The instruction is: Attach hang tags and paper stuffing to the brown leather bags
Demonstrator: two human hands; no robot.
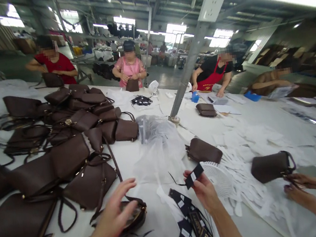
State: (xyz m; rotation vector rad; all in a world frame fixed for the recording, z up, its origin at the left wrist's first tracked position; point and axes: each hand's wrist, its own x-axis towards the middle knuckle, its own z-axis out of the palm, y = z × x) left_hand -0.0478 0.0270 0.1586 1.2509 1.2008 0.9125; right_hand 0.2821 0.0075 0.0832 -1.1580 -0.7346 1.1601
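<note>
My right hand pinches a black hang tag with a small white label, its thin black cord trailing to the left. Below it on the table lies a heap of similar black tags, some with gold lettering. My left hand is spread, fingers apart and holding nothing, above a small dark brown bag whose top is open. Part of that bag is hidden by the hand.
Many brown bags are piled at the left. Clear plastic lies ahead, beside a metal post. A white fan and another brown bag sit right of centre. A co-worker's hands touch a bag at the right.
</note>
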